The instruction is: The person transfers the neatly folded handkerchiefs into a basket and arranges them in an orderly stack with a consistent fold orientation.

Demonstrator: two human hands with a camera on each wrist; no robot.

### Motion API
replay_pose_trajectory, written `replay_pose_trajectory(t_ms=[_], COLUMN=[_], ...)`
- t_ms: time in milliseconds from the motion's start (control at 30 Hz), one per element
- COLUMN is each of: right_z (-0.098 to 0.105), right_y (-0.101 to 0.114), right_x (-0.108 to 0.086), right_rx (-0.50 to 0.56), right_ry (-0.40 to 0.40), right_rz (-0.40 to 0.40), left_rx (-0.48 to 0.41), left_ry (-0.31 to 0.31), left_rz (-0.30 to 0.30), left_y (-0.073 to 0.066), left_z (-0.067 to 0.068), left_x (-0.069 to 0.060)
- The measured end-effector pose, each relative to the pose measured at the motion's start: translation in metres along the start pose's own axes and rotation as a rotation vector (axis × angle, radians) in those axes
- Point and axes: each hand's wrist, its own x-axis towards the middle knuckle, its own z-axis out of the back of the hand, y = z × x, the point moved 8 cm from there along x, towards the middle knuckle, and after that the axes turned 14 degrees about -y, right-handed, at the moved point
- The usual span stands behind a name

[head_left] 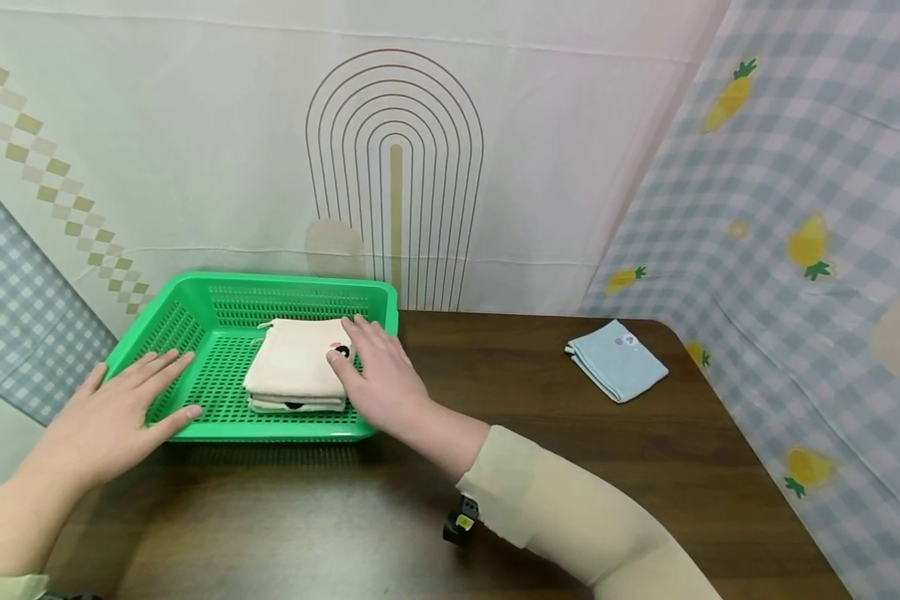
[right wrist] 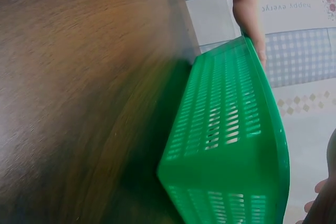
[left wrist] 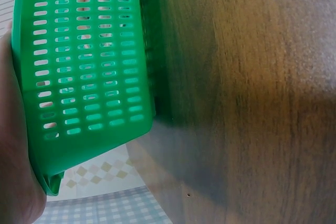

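A green plastic basket (head_left: 221, 431) with slotted walls stands on the left part of the table. Inside it, toward the right, lies a stack of folded cream cloths (head_left: 292, 362) with dark and pink marks. My left hand (head_left: 116, 408) rests over the basket's front left corner, fingers extended and thumb spread. My right hand (head_left: 385, 379) lies over the right rim, its fingers reaching onto the right edge of the stack. In the left wrist view the basket's slotted wall (left wrist: 89, 66) fills the left side, beside part of my hand (left wrist: 13, 161).
A folded light blue cloth (head_left: 618, 362) lies at the back right of the dark wooden table (head_left: 495, 367). Patterned fabric (head_left: 540, 167) hangs behind the table, and checked fabric with pineapples (head_left: 780, 167) hangs along the right side.
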Motion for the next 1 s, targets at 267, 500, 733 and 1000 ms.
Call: replay_pose_trajectory(t_ms=[267, 500, 733, 1000], right_z=[0.010, 0.018, 0.026, 0.034], right_y=[-0.016, -0.028, -0.043, -0.061], right_x=[-0.007, -0.014, -0.021, -0.026], right_rx=[-0.010, -0.028, -0.045, -0.046], right_ry=[-0.023, -0.033, -0.044, -0.064], right_rz=[-0.007, -0.012, -0.021, -0.047], left_rx=[-0.007, -0.011, -0.011, -0.011], left_ry=[-0.011, 0.005, 0.012, 0.031], left_rz=[0.002, 0.007, 0.006, 0.011], left_y=[0.001, 0.001, 0.001, 0.001], left_z=[0.000, -0.001, -0.002, -0.001], left_x=[0.000, 0.000, 0.000, 0.000])
